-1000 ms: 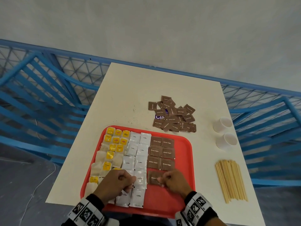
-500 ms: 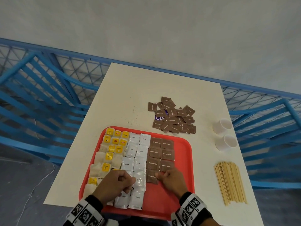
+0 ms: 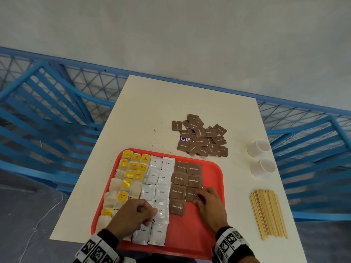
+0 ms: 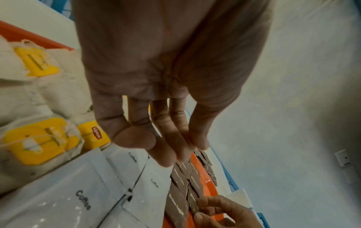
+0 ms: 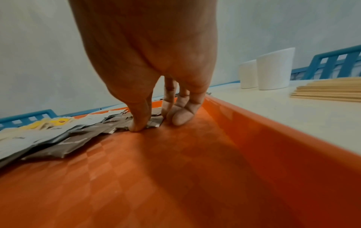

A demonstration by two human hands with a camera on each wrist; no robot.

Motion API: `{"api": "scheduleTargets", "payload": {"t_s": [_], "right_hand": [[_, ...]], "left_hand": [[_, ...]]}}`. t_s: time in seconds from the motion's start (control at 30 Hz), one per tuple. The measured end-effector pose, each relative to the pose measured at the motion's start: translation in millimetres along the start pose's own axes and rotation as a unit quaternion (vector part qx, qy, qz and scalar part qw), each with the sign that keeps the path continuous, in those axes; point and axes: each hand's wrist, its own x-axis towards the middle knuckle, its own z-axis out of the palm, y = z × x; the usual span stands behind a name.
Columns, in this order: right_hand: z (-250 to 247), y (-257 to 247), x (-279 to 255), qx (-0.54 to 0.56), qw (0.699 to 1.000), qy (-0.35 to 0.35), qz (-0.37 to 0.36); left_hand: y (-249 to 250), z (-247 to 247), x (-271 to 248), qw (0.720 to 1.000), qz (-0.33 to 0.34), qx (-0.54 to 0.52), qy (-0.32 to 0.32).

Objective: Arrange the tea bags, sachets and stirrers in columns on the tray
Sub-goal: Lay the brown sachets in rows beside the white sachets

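Note:
On the red tray (image 3: pixel 199 234), tea bags (image 3: pixel 131 173) with yellow tags fill the left columns. White coffee sachets (image 3: pixel 159 179) fill the middle and brown sugar sachets (image 3: pixel 187 175) stand right of them. My right hand (image 3: pixel 207 204) touches the near right edge of one brown sachet (image 3: pixel 191 193) in the third row. In the right wrist view its thumb (image 5: pixel 136 125) presses that sachet's corner. My left hand (image 3: pixel 136 215) rests loosely curled over the coffee sachets and holds nothing; its fingers (image 4: pixel 175 138) hang relaxed.
A loose pile of brown sachets (image 3: pixel 201 137) lies on the white table beyond the tray. Two white cups (image 3: pixel 259 148) stand at the right, with a bundle of wooden stirrers (image 3: pixel 267 213) nearer. Blue railings surround the table.
My right hand left a brown sachet in the fourth row and moved right and slightly forward to the sachet above it. My left hand stayed put.

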Motion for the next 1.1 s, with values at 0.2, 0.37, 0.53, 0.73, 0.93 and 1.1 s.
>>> {"api": "scheduleTargets", "payload": {"t_s": [0.2, 0.37, 0.53, 0.73, 0.93, 1.1], "right_hand": [[9.9, -15.3, -17.6, -0.013, 0.995, 0.009, -0.101], [27.4, -23.9, -26.3, -0.078, 0.983, -0.1, -0.132], [32.5, -20.8, -24.0, -0.058, 0.987, -0.077, -0.129], [-0.8, -36.3, -8.7, -0.023, 0.988, -0.098, -0.116], [-65.0, -53.5, 117.0, 0.001, 0.999, 0.003, 0.043], [-58.3, -58.0, 189.5, -0.082, 0.98, -0.023, 0.178]], "left_hand": [[-1.3, -0.4, -1.6, 1.0, 0.0, 0.002, 0.003], [2.9, 1.1, -1.4, 1.0, 0.002, 0.001, -0.005], [2.6, 0.7, -2.7, 1.0, -0.002, 0.001, 0.002], [6.2, -0.4, -2.3, 1.0, 0.001, 0.004, -0.001], [39.5, -2.8, 8.5, 0.995, 0.068, -0.006, 0.071], [49.7, -7.2, 16.5, 0.994, 0.063, -0.057, 0.066]]}}
